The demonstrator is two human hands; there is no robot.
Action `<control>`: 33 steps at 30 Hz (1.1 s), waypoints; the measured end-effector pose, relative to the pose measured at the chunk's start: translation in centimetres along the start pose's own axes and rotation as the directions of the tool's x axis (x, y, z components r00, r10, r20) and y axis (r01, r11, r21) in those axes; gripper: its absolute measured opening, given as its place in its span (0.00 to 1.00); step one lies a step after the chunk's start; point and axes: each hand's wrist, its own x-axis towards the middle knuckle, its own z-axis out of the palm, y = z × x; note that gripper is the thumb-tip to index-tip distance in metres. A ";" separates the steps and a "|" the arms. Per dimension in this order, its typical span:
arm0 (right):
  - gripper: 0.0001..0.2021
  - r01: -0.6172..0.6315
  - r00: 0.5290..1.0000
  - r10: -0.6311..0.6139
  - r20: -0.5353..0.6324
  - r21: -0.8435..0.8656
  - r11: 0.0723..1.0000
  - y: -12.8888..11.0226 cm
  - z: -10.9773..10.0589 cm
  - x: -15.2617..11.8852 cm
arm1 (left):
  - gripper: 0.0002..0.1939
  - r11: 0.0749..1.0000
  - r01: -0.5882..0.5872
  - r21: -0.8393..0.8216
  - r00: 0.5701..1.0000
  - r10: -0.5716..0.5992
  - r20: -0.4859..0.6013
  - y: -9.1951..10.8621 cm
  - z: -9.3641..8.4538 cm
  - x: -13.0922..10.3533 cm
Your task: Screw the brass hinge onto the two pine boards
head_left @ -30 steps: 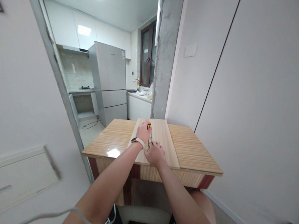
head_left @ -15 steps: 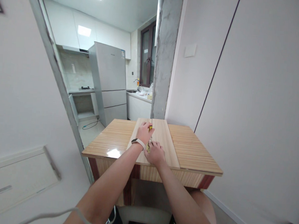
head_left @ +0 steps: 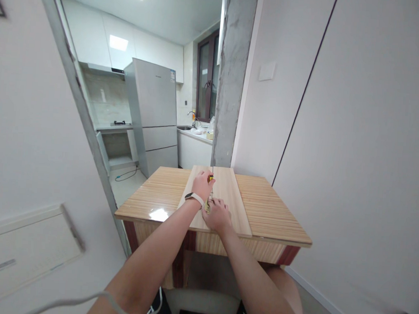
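Note:
On the wooden board (head_left: 235,201), my left hand (head_left: 202,185), with a pale wristband, is closed on a small yellow-and-black object (head_left: 211,179). Its exact kind is too small to make out. Nearer to me, my right hand (head_left: 218,215) rests on the board with curled fingers, against a flat pale-yellow piece (head_left: 207,207) with dark marks. Fingers partly hide that piece. A thin dark line runs along the board beyond the left hand, and small dark marks show between the two hands.
The board lies across a striped wooden table (head_left: 273,213), whose front edge is close to me. A pale cable (head_left: 80,300) crosses at lower left. Beyond the table stand a grey pillar (head_left: 231,82) and a silver fridge (head_left: 156,97); a white wall (head_left: 356,137) is at right.
The yellow-and-black object in my left hand has turned or shifted very slightly. My right hand has hardly moved.

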 end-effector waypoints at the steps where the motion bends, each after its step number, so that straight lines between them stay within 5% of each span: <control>1: 0.28 0.000 1.000 0.000 0.007 -0.001 1.000 0.0 0.0 0.0 | 0.11 1.000 -0.004 -0.008 1.000 0.004 0.006 -0.1 0.0 0.0; 33: 0.26 0.004 1.000 -0.004 -0.010 0.007 1.000 0.0 0.1 0.0 | 0.11 0.997 0.073 0.039 0.997 -0.071 -0.038 0.3 -0.1 -0.1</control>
